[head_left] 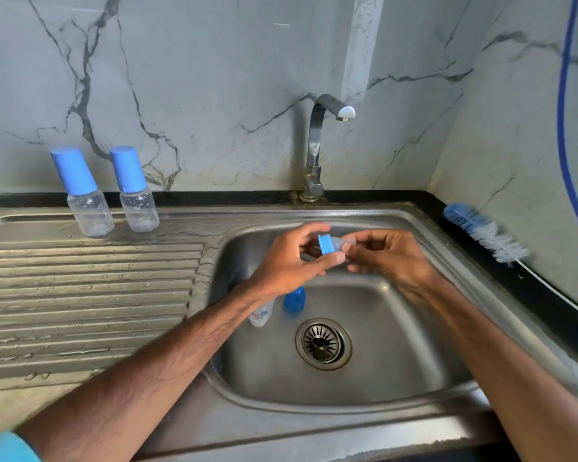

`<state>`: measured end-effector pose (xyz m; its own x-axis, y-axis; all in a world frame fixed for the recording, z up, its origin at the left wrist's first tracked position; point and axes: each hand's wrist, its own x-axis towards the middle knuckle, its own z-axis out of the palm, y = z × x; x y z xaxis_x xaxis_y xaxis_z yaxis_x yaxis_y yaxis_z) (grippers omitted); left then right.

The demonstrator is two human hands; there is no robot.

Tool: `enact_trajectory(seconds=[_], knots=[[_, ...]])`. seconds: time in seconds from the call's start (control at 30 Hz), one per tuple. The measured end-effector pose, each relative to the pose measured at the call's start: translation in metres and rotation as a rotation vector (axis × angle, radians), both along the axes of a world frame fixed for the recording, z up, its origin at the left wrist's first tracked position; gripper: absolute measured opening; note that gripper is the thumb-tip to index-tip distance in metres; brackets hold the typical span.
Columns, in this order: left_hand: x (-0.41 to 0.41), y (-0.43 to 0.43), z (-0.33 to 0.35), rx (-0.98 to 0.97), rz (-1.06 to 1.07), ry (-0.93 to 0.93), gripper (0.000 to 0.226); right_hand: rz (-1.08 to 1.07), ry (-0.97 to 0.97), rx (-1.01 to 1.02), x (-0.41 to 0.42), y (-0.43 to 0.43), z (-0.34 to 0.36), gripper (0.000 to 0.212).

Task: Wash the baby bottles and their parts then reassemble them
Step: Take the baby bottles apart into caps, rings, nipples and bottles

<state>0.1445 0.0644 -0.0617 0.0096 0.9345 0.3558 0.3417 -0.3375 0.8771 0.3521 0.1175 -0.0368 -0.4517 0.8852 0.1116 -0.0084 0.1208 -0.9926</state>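
Blue parts, grey wall (pixel 214 78)
Blue caps (pixel 74 170), blue ring (pixel 326 243), blue-white brush (pixel 484 233); wall veins dark; bottle (pixel 262 315) print perhaps red.

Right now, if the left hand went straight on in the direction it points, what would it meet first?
Most likely the right hand, which pinches the clear teat of the blue ring that the left hand holds. The hands nearly touch; depth is hard to judge.
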Motion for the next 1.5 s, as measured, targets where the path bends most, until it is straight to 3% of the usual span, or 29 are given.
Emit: enact_trajectory(seconds=[0.1, 0.3, 0.43, 0.6, 0.73, 0.8, 0.93, 1.23, 1.4, 1.5], knots=[[0.003, 0.001, 0.003, 0.012, 0.001, -0.082, 0.042, 0.021, 0.060, -0.018, 0.002, 0.002, 0.003, 0.042], [0.004, -0.001, -0.004, 0.040, 0.007, 0.113, 0.024, -0.042, -0.078, 0.194, -0.010, -0.001, -0.001, 0.020], [0.008, -0.002, -0.001, -0.008, -0.019, 0.087, 0.025, -0.105, -0.049, 0.244, -0.015, -0.006, -0.002, 0.016], [0.006, -0.007, -0.002, -0.094, -0.071, 0.104, 0.027, -0.148, -0.244, 0.492, -0.017, -0.012, -0.003, 0.011], [0.005, -0.007, -0.003, -0.194, -0.088, 0.004, 0.033, -0.171, -0.452, 0.811, -0.021, -0.012, -0.003, 0.012], [0.005, -0.007, -0.003, -0.220, -0.101, -0.024, 0.031, -0.175, -0.525, 0.866, -0.023, -0.012, -0.003, 0.015], [0.008, -0.011, -0.003, -0.199, -0.138, -0.085, 0.022, -0.219, -0.398, 0.618, -0.026, -0.018, -0.006, 0.011], [0.016, -0.011, -0.007, -0.090, -0.086, -0.011, 0.032, -0.233, -0.134, -0.020, -0.025, -0.020, 0.003, 0.011], [0.018, -0.014, -0.005, -0.023, 0.026, 0.108, 0.031, -0.151, -0.014, -0.190, -0.020, -0.021, 0.005, 0.013], [0.013, -0.014, 0.000, 0.056, 0.128, 0.078, 0.027, -0.071, 0.087, -0.280, -0.023, -0.021, 0.006, 0.018]])
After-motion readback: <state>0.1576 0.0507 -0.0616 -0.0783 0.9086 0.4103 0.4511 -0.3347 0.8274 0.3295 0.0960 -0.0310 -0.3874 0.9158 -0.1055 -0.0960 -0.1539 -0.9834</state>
